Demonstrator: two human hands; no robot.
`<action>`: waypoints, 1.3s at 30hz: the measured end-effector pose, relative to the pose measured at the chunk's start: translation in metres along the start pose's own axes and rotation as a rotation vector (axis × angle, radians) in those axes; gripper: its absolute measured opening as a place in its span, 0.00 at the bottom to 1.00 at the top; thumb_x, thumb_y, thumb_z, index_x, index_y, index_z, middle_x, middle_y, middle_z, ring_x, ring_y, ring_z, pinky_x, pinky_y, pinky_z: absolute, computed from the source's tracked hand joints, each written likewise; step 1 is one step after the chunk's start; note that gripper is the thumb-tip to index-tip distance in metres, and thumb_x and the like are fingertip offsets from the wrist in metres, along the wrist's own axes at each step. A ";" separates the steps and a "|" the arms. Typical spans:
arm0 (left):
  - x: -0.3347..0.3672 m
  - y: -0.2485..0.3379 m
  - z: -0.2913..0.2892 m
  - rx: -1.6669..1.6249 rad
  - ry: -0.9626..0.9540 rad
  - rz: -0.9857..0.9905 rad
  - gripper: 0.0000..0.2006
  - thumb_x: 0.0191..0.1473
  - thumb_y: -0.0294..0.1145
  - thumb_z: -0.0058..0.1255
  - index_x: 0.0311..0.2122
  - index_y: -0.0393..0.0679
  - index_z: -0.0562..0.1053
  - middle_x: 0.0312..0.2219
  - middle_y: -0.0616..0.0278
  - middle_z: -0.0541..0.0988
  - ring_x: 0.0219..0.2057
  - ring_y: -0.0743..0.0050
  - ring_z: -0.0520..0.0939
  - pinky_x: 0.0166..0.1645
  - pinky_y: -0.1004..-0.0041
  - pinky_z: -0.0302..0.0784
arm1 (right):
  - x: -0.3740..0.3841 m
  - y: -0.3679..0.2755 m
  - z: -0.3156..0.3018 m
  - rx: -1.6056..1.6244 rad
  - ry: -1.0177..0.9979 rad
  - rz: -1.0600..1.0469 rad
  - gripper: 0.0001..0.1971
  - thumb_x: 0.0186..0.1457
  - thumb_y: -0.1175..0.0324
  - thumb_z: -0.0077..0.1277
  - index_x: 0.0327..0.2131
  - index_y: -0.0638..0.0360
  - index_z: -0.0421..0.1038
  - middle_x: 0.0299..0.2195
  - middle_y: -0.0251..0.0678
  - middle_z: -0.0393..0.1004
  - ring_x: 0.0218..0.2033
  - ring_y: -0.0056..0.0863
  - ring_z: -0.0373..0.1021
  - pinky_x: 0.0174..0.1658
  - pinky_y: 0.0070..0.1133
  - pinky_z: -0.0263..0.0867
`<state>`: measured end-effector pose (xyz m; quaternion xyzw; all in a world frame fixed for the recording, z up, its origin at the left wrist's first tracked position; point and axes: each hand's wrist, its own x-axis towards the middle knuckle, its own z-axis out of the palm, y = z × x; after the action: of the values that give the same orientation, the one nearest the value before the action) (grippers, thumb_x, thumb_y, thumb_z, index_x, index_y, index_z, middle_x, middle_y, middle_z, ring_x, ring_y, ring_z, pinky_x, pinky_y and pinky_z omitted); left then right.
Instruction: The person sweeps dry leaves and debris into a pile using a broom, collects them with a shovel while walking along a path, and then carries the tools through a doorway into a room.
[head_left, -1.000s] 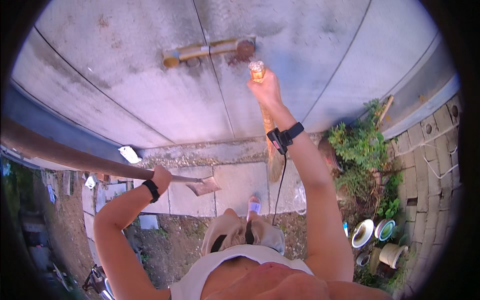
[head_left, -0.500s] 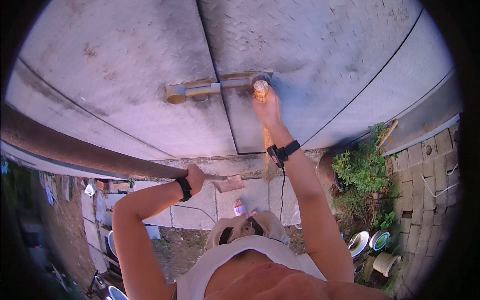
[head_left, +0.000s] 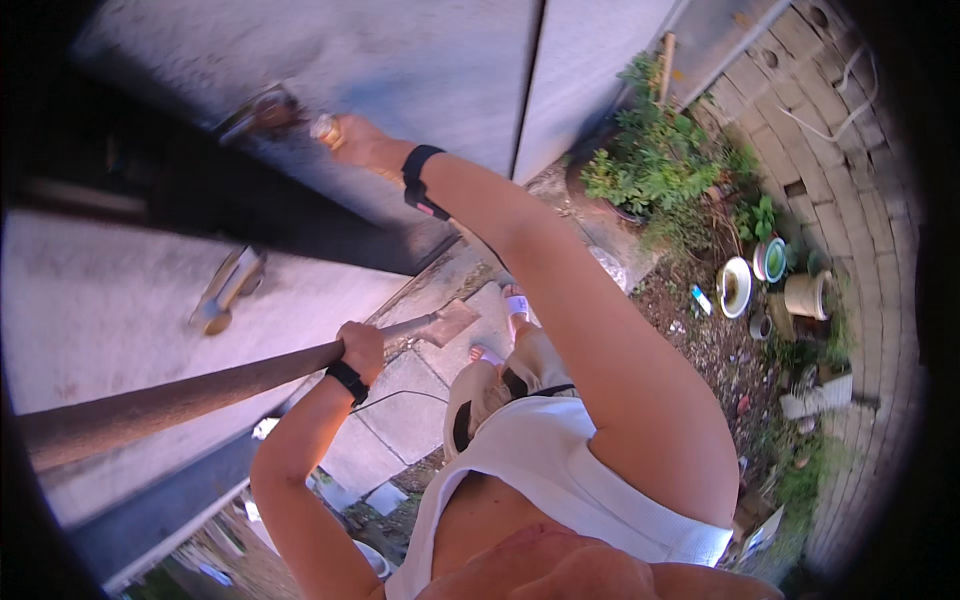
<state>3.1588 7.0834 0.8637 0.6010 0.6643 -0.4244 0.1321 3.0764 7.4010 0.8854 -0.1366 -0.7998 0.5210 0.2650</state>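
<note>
My left hand (head_left: 362,352) is wrapped round the thick brown shaft of a shovel (head_left: 200,388). Its small flat blade (head_left: 450,322) points down over the paving by my feet. My right hand (head_left: 358,143) is closed round the pale handle end of a straw broom (head_left: 326,130); the forearm hides most of its length. Just beyond that hand, a blurred round door handle (head_left: 272,108) sits on the right metal door leaf (head_left: 400,70). The left leaf (head_left: 120,290) carries a bar-like handle (head_left: 228,290). A dark gap stands between the leaves.
Right of the door grows a leafy green plant (head_left: 650,165). Basins (head_left: 735,288) and a beige pot (head_left: 805,295) stand on littered soil beside a brick wall (head_left: 850,210). Concrete slabs (head_left: 400,410) lie below my hands, with a thin cord across them.
The door leaves were together and are now parted. My right hand, with the broom, is further left in the picture. The view has turned; my left hand keeps hold of the shovel.
</note>
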 end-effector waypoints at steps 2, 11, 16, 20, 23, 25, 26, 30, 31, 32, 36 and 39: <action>0.013 0.001 -0.012 0.017 0.007 0.012 0.07 0.48 0.33 0.51 0.30 0.54 0.80 0.28 0.68 0.82 0.30 0.69 0.84 0.24 0.66 0.74 | 0.001 0.013 -0.021 0.021 0.001 0.072 0.15 0.38 0.75 0.53 0.36 0.60 0.72 0.31 0.46 0.76 0.37 0.40 0.73 0.39 0.28 0.68; 0.056 -0.012 -0.070 0.081 0.038 0.054 0.06 0.49 0.34 0.51 0.27 0.58 0.80 0.26 0.73 0.82 0.29 0.74 0.84 0.25 0.71 0.73 | -0.002 0.065 -0.057 -0.075 -0.130 0.055 0.18 0.31 0.70 0.58 0.33 0.60 0.74 0.31 0.48 0.76 0.37 0.44 0.72 0.41 0.31 0.68; 0.077 -0.025 -0.063 -0.008 0.099 0.015 0.07 0.53 0.38 0.48 0.29 0.53 0.76 0.23 0.66 0.81 0.26 0.70 0.83 0.29 0.72 0.73 | 0.012 0.067 -0.050 -0.204 -0.280 0.081 0.15 0.33 0.71 0.55 0.32 0.58 0.74 0.32 0.44 0.76 0.39 0.41 0.72 0.41 0.30 0.69; 0.102 -0.041 -0.090 0.003 0.062 0.027 0.06 0.52 0.37 0.47 0.30 0.50 0.75 0.22 0.66 0.81 0.27 0.68 0.83 0.30 0.70 0.74 | 0.029 0.084 -0.072 -0.143 -0.137 0.148 0.14 0.34 0.70 0.55 0.31 0.57 0.75 0.31 0.45 0.76 0.38 0.44 0.72 0.40 0.31 0.69; 0.113 -0.055 -0.095 -0.030 0.042 0.035 0.06 0.51 0.36 0.47 0.31 0.51 0.75 0.22 0.67 0.81 0.28 0.68 0.83 0.30 0.68 0.74 | 0.040 0.077 -0.079 -0.118 -0.195 0.158 0.14 0.34 0.70 0.56 0.31 0.59 0.75 0.30 0.46 0.76 0.37 0.43 0.73 0.40 0.30 0.69; 0.120 -0.062 -0.085 0.041 0.189 -0.045 0.07 0.49 0.37 0.48 0.23 0.56 0.76 0.22 0.69 0.80 0.27 0.73 0.82 0.28 0.67 0.72 | 0.048 0.076 -0.081 0.012 -0.140 0.118 0.16 0.31 0.73 0.58 0.31 0.58 0.75 0.27 0.40 0.76 0.32 0.36 0.74 0.37 0.30 0.69; 0.126 -0.070 -0.076 -0.063 0.063 -0.069 0.08 0.48 0.38 0.48 0.21 0.58 0.78 0.22 0.70 0.80 0.27 0.73 0.82 0.25 0.66 0.71 | 0.054 0.069 -0.077 0.189 -0.153 0.062 0.17 0.29 0.73 0.61 0.30 0.58 0.74 0.25 0.36 0.75 0.29 0.30 0.73 0.35 0.28 0.69; 0.159 -0.098 -0.125 -0.061 0.097 -0.057 0.10 0.48 0.34 0.45 0.28 0.49 0.79 0.27 0.59 0.82 0.29 0.60 0.82 0.28 0.54 0.72 | 0.090 0.096 -0.109 0.296 -0.019 0.040 0.21 0.31 0.75 0.64 0.35 0.63 0.72 0.27 0.34 0.75 0.30 0.25 0.71 0.38 0.25 0.68; 0.140 -0.110 -0.087 -0.125 -0.041 -0.140 0.10 0.47 0.33 0.46 0.28 0.48 0.80 0.27 0.58 0.82 0.29 0.60 0.82 0.27 0.55 0.72 | 0.087 0.029 -0.083 0.188 -0.123 0.184 0.20 0.31 0.77 0.63 0.34 0.62 0.73 0.30 0.38 0.75 0.33 0.27 0.72 0.37 0.25 0.69; 0.150 -0.119 -0.094 -0.088 0.028 -0.149 0.11 0.46 0.33 0.46 0.30 0.48 0.81 0.28 0.57 0.82 0.30 0.61 0.83 0.29 0.55 0.73 | 0.100 0.031 -0.087 0.233 -0.105 0.235 0.20 0.31 0.77 0.63 0.34 0.61 0.73 0.30 0.36 0.75 0.33 0.26 0.72 0.38 0.25 0.69; 0.188 -0.156 -0.123 -0.104 -0.064 -0.167 0.12 0.48 0.36 0.47 0.35 0.48 0.80 0.33 0.57 0.81 0.37 0.57 0.81 0.36 0.52 0.70 | 0.141 0.072 -0.101 0.020 -0.116 0.286 0.18 0.35 0.70 0.63 0.35 0.59 0.76 0.32 0.36 0.78 0.36 0.26 0.74 0.41 0.23 0.68; 0.185 -0.189 -0.137 -0.225 -0.156 -0.234 0.14 0.52 0.30 0.46 0.43 0.50 0.78 0.42 0.61 0.79 0.42 0.56 0.79 0.40 0.44 0.67 | 0.151 0.060 -0.090 0.235 -0.073 0.326 0.18 0.35 0.74 0.64 0.35 0.61 0.74 0.32 0.32 0.76 0.33 0.23 0.72 0.39 0.22 0.68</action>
<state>2.9874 7.3247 0.8960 0.4663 0.7606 -0.4052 0.1997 2.9996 7.5702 0.9020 -0.2134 -0.7100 0.6512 0.1623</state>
